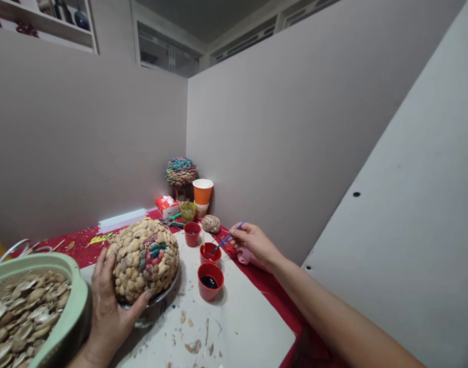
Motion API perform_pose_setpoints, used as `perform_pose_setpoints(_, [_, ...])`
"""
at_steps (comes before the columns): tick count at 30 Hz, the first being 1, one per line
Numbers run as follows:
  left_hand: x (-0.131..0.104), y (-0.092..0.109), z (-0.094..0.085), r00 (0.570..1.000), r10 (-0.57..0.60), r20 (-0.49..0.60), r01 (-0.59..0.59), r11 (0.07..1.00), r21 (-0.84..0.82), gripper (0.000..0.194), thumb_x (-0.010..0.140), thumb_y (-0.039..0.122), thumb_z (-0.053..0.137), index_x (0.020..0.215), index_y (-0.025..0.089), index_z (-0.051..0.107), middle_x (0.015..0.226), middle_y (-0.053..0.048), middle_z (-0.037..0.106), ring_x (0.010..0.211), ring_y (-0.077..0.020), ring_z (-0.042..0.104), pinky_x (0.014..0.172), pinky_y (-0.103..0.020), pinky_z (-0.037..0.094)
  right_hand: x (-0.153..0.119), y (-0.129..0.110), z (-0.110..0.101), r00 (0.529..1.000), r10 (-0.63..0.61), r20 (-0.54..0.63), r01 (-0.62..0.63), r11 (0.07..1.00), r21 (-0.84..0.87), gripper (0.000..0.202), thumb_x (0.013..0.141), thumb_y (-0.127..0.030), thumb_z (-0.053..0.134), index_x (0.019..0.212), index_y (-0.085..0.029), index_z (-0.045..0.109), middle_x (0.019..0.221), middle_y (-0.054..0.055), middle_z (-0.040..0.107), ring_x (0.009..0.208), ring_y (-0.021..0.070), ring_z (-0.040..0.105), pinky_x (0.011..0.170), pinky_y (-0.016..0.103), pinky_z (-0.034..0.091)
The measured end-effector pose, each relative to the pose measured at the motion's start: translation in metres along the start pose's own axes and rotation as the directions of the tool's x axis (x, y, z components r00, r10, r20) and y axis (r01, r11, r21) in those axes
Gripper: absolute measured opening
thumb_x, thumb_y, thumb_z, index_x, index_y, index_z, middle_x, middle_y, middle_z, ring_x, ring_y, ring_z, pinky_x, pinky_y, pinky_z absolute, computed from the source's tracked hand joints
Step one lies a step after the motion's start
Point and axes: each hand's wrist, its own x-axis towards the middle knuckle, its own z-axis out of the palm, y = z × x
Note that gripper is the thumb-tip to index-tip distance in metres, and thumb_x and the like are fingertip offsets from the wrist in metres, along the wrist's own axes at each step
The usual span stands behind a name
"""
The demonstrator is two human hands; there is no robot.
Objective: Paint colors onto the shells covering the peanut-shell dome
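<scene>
A rounded dome of peanut shells [130, 255] rests on a metal dish, with a patch of teal, pink and red paint on its right side. Against its left and lower edge lies my left hand [113, 296], thumb and fingers spread around it. My right hand [252, 243] pinches a thin blue brush [228, 237], its tip in the middle red cup [210, 259]. In front of that cup is another red cup [209, 291] holding dark liquid. A third red cup [192, 240] stands behind, to the left.
A green basket [78, 291] of shells fills the lower left. At the back stand a painted shell mushroom [181, 171], an orange paper cup [202, 194], a red tissue pack [166, 207] and a twine ball [210, 224]. Shell bits litter the white board [257, 322].
</scene>
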Motion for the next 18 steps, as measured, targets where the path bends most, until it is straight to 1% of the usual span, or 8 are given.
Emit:
perform_pose_setpoints(2, [-0.001, 0.001, 0.0, 1.0, -0.007, 0.003, 0.007, 1.0, 0.011, 0.097, 0.078, 0.038, 0.073, 0.156, 0.021, 0.019, 0.158, -0.021, 0.03, 0.147, -0.0404, 0.028, 0.115, -0.066, 0.027, 0.0, -0.001, -0.003, 1.0, 0.007, 0.001, -0.007, 0.999, 0.04, 0.026, 0.065, -0.032, 0.084, 0.073, -0.018, 0.064, 0.055, 0.0, 0.068, 0.042, 0.0096, 0.057, 0.039, 0.018, 0.045])
perform_pose_setpoints(5, [-0.002, 0.003, -0.001, 1.0, -0.018, 0.013, 0.017, 0.999, 0.034, 0.095, 0.08, 0.038, 0.071, 0.156, 0.022, 0.018, 0.158, -0.023, 0.029, 0.146, -0.0416, 0.029, 0.112, -0.069, 0.03, 0.003, -0.007, -0.004, 1.0, -0.003, -0.003, 0.004, 0.993, 0.117, 0.029, 0.059, -0.03, 0.089, 0.069, -0.017, 0.065, 0.056, 0.0, 0.07, 0.046, 0.0082, 0.061, 0.045, 0.016, 0.05])
perform_pose_setpoints(8, [-0.003, 0.006, -0.002, 0.999, -0.029, 0.017, 0.029, 0.999, 0.041, 0.092, 0.082, 0.038, 0.069, 0.156, 0.022, 0.018, 0.157, -0.024, 0.029, 0.146, -0.0418, 0.03, 0.11, -0.07, 0.033, 0.006, -0.018, 0.004, 0.999, -0.022, 0.032, 0.015, 0.979, 0.206, 0.037, 0.053, -0.034, 0.094, 0.07, -0.018, 0.065, 0.057, 0.0, 0.071, 0.05, 0.0089, 0.064, 0.051, 0.015, 0.054])
perform_pose_setpoints(11, [-0.004, 0.008, -0.002, 0.999, -0.04, 0.021, 0.039, 0.998, 0.043, 0.091, 0.082, 0.037, 0.07, 0.156, 0.021, 0.018, 0.157, -0.024, 0.03, 0.146, -0.041, 0.03, 0.11, -0.069, 0.034, 0.003, -0.032, 0.026, 0.993, -0.056, 0.102, 0.025, 0.958, 0.286, 0.041, 0.051, -0.04, 0.095, 0.071, -0.019, 0.065, 0.061, 0.0, 0.072, 0.054, 0.0102, 0.067, 0.055, 0.017, 0.056])
perform_pose_setpoints(13, [-0.005, 0.008, -0.002, 0.998, -0.052, 0.025, 0.051, 0.998, 0.045, 0.091, 0.082, 0.037, 0.07, 0.156, 0.022, 0.018, 0.158, -0.023, 0.029, 0.147, -0.0402, 0.029, 0.11, -0.068, 0.035, 0.0, -0.04, 0.046, 0.984, -0.087, 0.155, 0.033, 0.945, 0.324, 0.042, 0.054, -0.042, 0.094, 0.073, -0.019, 0.066, 0.063, 0.0, 0.073, 0.056, 0.0105, 0.068, 0.058, 0.019, 0.057])
perform_pose_setpoints(14, [-0.006, 0.008, -0.002, 0.998, -0.057, 0.03, 0.056, 0.997, 0.045, 0.091, 0.082, 0.037, 0.07, 0.156, 0.023, 0.018, 0.158, -0.022, 0.028, 0.147, -0.0399, 0.029, 0.11, -0.068, 0.035, -0.001, -0.044, 0.057, 0.978, -0.104, 0.18, 0.038, 0.941, 0.337, 0.042, 0.055, -0.044, 0.093, 0.075, -0.019, 0.066, 0.062, -0.001, 0.072, 0.055, 0.0106, 0.068, 0.058, 0.019, 0.057])
perform_pose_setpoints(16, [-0.008, 0.007, -0.002, 0.997, -0.064, 0.038, 0.062, 0.997, 0.043, 0.091, 0.082, 0.036, 0.07, 0.156, 0.022, 0.017, 0.159, -0.022, 0.027, 0.147, -0.0394, 0.028, 0.11, -0.067, 0.035, -0.004, -0.051, 0.077, 0.965, -0.135, 0.226, 0.049, 0.936, 0.35, 0.04, 0.058, -0.043, 0.093, 0.076, -0.02, 0.066, 0.062, -0.002, 0.072, 0.056, 0.0102, 0.068, 0.061, 0.02, 0.057])
perform_pose_setpoints(18, [-0.01, 0.006, -0.001, 0.997, -0.066, 0.039, 0.064, 0.997, 0.043, 0.092, 0.082, 0.037, 0.07, 0.156, 0.022, 0.017, 0.159, -0.022, 0.027, 0.147, -0.0396, 0.028, 0.111, -0.067, 0.035, -0.004, -0.055, 0.095, 0.952, -0.157, 0.264, 0.057, 0.934, 0.352, 0.039, 0.059, -0.042, 0.092, 0.077, -0.02, 0.067, 0.063, -0.003, 0.072, 0.056, 0.0107, 0.068, 0.061, 0.021, 0.057])
